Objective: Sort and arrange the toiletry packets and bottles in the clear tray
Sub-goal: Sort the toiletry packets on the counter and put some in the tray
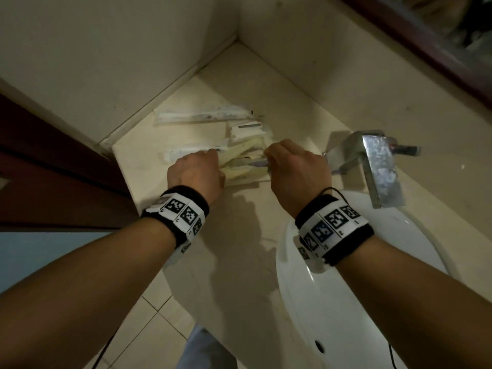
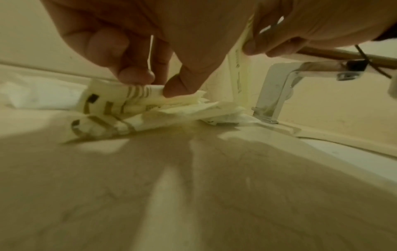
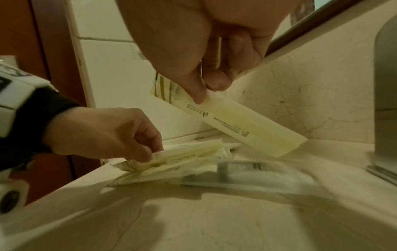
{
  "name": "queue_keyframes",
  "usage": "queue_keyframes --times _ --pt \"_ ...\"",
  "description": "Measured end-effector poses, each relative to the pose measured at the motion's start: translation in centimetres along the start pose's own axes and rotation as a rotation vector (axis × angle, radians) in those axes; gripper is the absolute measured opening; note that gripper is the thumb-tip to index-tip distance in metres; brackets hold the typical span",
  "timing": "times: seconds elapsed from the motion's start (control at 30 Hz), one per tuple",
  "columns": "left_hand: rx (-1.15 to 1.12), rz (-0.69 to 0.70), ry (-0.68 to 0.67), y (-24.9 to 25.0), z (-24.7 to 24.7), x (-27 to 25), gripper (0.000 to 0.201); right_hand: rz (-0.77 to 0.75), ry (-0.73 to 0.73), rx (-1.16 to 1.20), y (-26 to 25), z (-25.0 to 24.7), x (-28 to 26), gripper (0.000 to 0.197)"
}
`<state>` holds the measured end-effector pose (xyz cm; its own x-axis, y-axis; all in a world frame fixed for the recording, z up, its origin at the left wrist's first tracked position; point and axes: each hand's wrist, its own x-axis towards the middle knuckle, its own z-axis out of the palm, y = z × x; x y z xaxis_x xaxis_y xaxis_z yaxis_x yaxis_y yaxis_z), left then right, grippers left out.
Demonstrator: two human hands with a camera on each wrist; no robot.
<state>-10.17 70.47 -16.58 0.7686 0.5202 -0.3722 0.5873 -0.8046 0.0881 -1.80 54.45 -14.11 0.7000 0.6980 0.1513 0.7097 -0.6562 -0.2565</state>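
Observation:
A loose heap of cream toiletry packets (image 1: pixel 245 166) lies on the counter in the corner. My left hand (image 1: pixel 195 173) pinches the near edge of the top packets (image 2: pixel 137 95) of that heap between thumb and fingers. My right hand (image 1: pixel 295 166) holds one long cream packet (image 3: pixel 232 122) by its striped end, lifted clear and tilted down toward the heap. A clear-wrapped packet (image 3: pixel 240 171) lies flat beside the heap. No clear tray or bottle is in view.
More white packets (image 1: pixel 202 117) lie further back near the wall corner. A chrome tap (image 1: pixel 378 161) stands right of my right hand, above the white basin (image 1: pixel 332 302). A dark wooden door frame (image 1: pixel 53 161) borders the counter on the left.

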Motion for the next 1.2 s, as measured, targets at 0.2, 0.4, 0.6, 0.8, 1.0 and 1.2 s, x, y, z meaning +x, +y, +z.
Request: queue_keyframes --times 0.2,0.4,0.6,0.8,1.0,1.2 --pt "0.011 -0.041 0.044 0.2 -0.3 -1.3 0.034 -0.015 0.08 0.016 -0.4 -1.8 -1.6 0.018" --pt "-0.132 -0.12 0.163 0.3 -0.9 -4.8 0.032 -0.076 0.217 0.052 -0.9 -4.2 -5.0 0.014" --pt "-0.288 -0.027 0.229 4.1 -1.9 -11.5 0.029 -0.099 0.313 0.104 -0.4 -7.3 -9.8 0.008" --pt "-0.449 0.199 0.395 13.9 -2.7 -17.2 0.026 0.04 0.395 0.043 4.3 -12.9 -16.3 0.005" --pt "-0.526 0.406 0.384 26.2 -2.4 -21.3 0.024 0.282 0.475 0.045 11.8 -19.2 -24.3 0.008" --pt "-0.606 0.629 0.29 38.8 -1.2 -27.4 0.023 0.597 0.58 0.001 19.4 -24.6 -34.0 0.005"
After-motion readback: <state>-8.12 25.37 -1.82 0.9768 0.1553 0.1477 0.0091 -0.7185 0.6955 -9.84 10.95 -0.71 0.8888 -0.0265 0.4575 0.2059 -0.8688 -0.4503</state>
